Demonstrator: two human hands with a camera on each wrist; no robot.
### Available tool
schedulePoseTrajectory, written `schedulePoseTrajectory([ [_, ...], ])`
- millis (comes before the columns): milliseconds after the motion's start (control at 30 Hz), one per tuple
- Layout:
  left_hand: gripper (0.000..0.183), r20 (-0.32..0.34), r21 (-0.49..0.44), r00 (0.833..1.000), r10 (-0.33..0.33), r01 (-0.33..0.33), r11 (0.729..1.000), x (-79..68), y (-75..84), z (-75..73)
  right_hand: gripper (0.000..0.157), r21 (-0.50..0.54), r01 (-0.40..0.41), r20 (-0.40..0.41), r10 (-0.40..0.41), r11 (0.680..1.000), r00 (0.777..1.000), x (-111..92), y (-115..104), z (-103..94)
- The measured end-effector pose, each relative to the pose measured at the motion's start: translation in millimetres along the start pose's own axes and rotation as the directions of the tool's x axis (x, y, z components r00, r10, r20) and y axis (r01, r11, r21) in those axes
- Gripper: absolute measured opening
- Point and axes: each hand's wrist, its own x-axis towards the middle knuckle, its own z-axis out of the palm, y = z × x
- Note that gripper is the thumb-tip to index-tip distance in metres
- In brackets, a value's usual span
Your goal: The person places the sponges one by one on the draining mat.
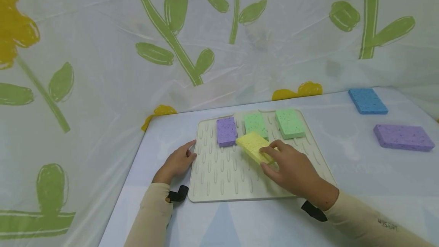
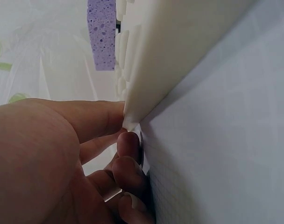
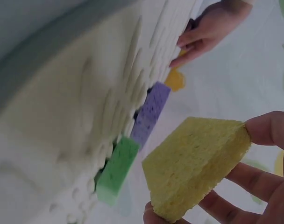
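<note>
Right fingers (image 3: 259, 181) grasp yellow sponge (image 1: 252, 145) | left fingers (image 2: 102, 117) pinch mat (image 1: 217, 182) | purple sponge (image 1: 226, 130), green sponges (image 1: 290, 123) occupy its far side

L arm (image 1: 147, 224): light sleeve (image 1: 154, 201) to wrist, reaching fwd. w/ slight lean R. L hand (image 1: 177, 162): low, back uppermost, digits drawn in, gripping. L thumb (image 2: 97, 119) reaching inward; tip obscured in wrist view. L fingers (image 2: 129, 172) bent, nails partly showing, tips bunched below thumb in same view. L wrist unit (image 1: 178, 193): black, thumb side. R arm (image 1: 363, 214): sleeve matching, dark lettering (image 1: 387, 224) on forearm; reaching fwd. & L from lower R. R hand (image 1: 295, 167): raised, back uppermost, in pinch hold. R thumb (image 3: 270, 128) opp. R fingers (image 3: 256, 182), latter spread & bent. R wrist unit (image 1: 313, 210): black, partly hidden by arm. Hands well apart.
</note>
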Motion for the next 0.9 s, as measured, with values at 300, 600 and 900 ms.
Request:
schedulePoseTrajectory([
  [300, 0.059, 0.004, -0.001, 1.000, -0.015, 0.015, 1.000, -1.6, 1.5, -0.4, 0.030, 0.008, 0.033, 0.042, -0.033, 0.999, 0.999, 5, -22, 18.9],
  [600, 0.059, 0.004, -0.002, 1.000, -0.007, 0.007, 1.000, -2.7, 3.5, -1.0, 0.038, -0.056, 0.046, 0.140, -0.038, 0.997, 0.989, 10, -38, 35.2],
  [900, 0.059, -0.004, 0.006, 1.000, -0.003, 0.003, 1.000, 0.4, 0.1, 0.9, 0.049, -0.079, 0.091, 0.232, -0.070, 0.993, 0.970, 18, -52, 48.8],
])
